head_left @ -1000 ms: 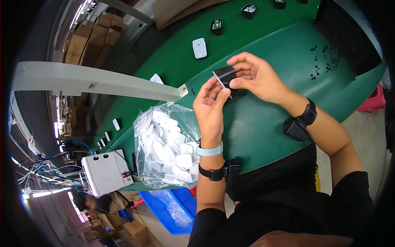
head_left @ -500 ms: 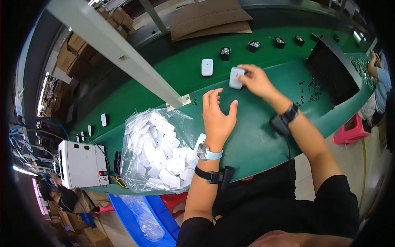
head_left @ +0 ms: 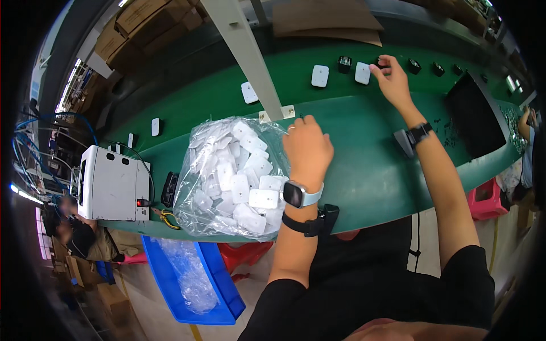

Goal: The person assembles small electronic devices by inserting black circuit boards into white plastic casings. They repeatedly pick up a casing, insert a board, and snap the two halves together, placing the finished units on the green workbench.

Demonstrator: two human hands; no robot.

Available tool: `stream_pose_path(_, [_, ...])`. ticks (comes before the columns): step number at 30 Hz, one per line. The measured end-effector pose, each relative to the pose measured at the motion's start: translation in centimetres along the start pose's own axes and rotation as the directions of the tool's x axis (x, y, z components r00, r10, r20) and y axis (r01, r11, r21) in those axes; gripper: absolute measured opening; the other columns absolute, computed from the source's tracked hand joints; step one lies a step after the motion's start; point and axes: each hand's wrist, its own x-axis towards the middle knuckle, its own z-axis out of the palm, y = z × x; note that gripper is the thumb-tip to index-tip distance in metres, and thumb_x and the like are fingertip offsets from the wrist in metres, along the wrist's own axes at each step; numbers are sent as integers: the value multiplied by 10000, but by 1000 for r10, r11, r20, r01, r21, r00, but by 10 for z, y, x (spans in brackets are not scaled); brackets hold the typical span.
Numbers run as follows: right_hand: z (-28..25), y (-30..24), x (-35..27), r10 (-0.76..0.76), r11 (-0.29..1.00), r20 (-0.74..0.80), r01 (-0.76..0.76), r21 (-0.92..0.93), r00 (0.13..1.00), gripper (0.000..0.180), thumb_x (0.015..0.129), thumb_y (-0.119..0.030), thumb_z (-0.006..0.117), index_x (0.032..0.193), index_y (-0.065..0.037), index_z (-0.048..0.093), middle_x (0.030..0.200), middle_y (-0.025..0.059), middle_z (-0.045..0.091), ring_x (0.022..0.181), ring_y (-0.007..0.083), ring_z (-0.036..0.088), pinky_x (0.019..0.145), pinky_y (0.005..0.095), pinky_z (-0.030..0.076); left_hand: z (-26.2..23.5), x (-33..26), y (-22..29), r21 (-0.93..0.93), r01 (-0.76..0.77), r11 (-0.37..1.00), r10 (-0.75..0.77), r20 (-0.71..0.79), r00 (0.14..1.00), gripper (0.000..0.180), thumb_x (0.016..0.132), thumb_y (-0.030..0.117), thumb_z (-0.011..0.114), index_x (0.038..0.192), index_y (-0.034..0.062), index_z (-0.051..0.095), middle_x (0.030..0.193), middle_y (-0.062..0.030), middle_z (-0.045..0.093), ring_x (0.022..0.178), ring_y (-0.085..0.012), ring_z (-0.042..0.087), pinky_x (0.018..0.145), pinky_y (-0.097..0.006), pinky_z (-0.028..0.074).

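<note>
At the far left a person in a dark top sits beyond a white machine (head_left: pixel 111 184) with a red switch, which stands on the green table (head_left: pixel 364 165). Just right of it lie a black object (head_left: pixel 169 188) and a yellow-handled tool (head_left: pixel 169 220), with a blue bin (head_left: pixel 227 295) below the table edge holding clear plastic. Next comes a clear bag (head_left: pixel 196 219) full of white covers (head_left: pixel 263 198), near the foot of a pale metal post (head_left: pixel 242 48). Just beside the bag's right edge is the left hand (head_left: pixel 308 149), back upward, its fingertips turned under and hidden, so I cannot tell whether they grip anything. Beyond it on the green belt stand a white-topped unit (head_left: pixel 319 76), a black casing (head_left: pixel 344 64) and a second white-topped unit (head_left: pixel 363 73), which sits upright. The right hand (head_left: pixel 392 78) is at that second unit, thumb tip by its right edge, fingers spread apart. Further right are more black casings (head_left: pixel 438 69), a black tray (head_left: pixel 478 113) on the table and a pink-red stool (head_left: pixel 486 199).
</note>
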Motion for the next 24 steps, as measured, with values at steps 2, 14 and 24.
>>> stream_pose_path(2, [-20, -29, -34, -11, 967, 64, -5, 256, 998, 339, 858, -179, 749, 1120, -3, 626, 1070, 118, 647, 820, 178, 612, 720, 299, 515, -28, -10, -14, 76, 33, 997, -44, 151, 988, 370, 695, 135, 754, 984, -35, 597, 931, -223, 667, 904, -404, 664, 759, -469, 538])
stream_pose_path(14, [-219, -1, -220, 126, 989, -68, -131, -67, 990, 55, 858, -21, 699, 879, 11, 658, 809, 39, 659, 731, 97, 612, 675, 244, 485, -29, -23, -33, 33, -146, 989, 121, 388, 913, 415, 593, 107, 761, 934, -27, 565, 806, -230, 672, 822, -442, 663, 702, -481, 543])
stream_pose_path(24, [-242, 23, -196, 183, 922, -89, -203, -330, 979, 98, 844, -92, 680, 878, -1, 674, 767, 77, 637, 670, 166, 603, 640, 289, 488, -49, -52, -42, 122, -40, 992, -17, 435, 900, 490, 588, 113, 865, 956, -7, 566, 801, -194, 668, 830, -420, 657, 720, -467, 511])
